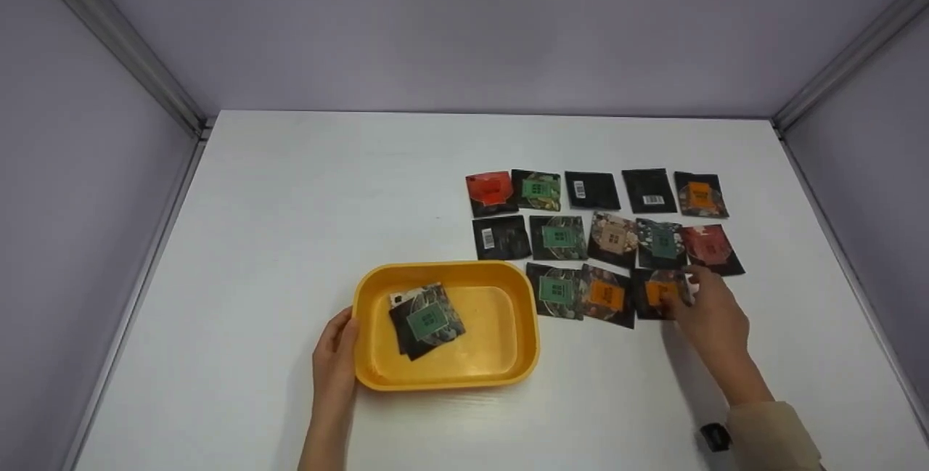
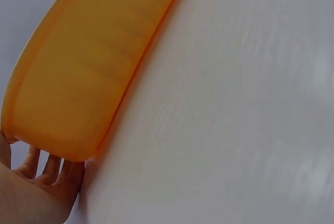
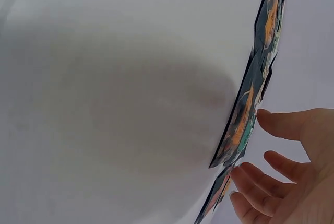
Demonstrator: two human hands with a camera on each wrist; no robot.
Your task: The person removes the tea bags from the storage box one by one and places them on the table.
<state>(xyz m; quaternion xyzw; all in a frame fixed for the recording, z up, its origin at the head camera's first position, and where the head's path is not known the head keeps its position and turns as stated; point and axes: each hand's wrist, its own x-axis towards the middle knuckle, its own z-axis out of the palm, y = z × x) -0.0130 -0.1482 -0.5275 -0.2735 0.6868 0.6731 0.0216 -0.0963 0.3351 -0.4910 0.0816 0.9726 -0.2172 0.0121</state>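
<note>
My left hand (image 1: 335, 362) holds the left end of a yellow plastic tray (image 1: 446, 385). In the left wrist view, its thumb is at the rim and its fingers are against the end wall. Inside the tray lie a few overlapping dark sachets, the top sachet (image 1: 428, 320) bearing a green label. My right hand (image 1: 711, 315) is over the right end of the front row, thumb and fingers spread about an orange-labelled sachet (image 1: 651, 295) that lies on the table. The right wrist view shows a gap between thumb and fingers; whether the fingertips touch the sachet is hard to tell.
Rows of flat sachets cover the table's right half, among them a red sachet (image 1: 492, 193), a black sachet (image 1: 591, 191) with a barcode and a beige-labelled sachet (image 1: 613, 239). A small black object (image 1: 715, 437) is beside the right sleeve. Pale panels enclose the white table (image 1: 290, 202).
</note>
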